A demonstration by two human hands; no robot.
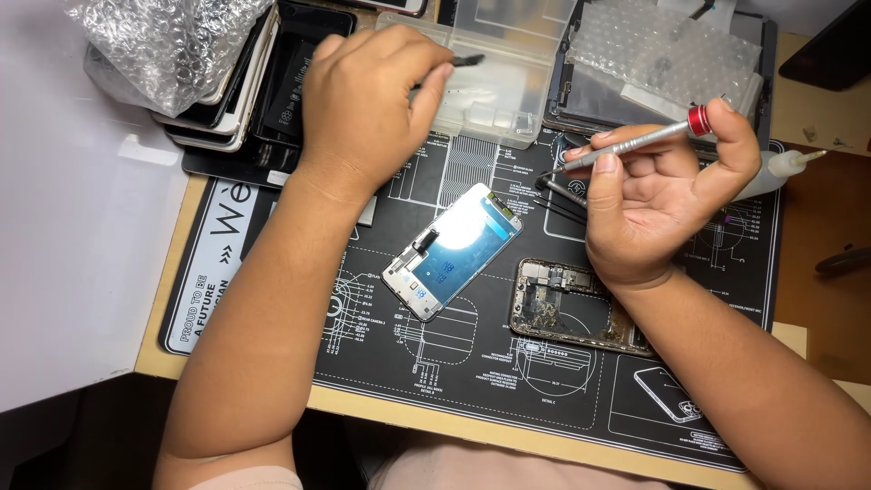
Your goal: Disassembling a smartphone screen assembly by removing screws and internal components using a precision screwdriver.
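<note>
Black repair mat carries a stripped phone frame just right of a detached screen. Above the screen, the left hand pinches dark tweezers over a clear parts tray; the right hand curls closed around a red-capped screwdriver. Seemingly mid-teardown, sorting screws; the next pick wants a steady tip. Tray contents and the tweezers' tip are unreadable.

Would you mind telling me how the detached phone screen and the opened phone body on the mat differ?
The phone screen lies tilted and fully in view; the phone body lies nearly level, partly hidden by the right hand. The screen's back is pale and shiny; the body's inside is dark and grimy. Both rest on the black mat, untouched.
</note>
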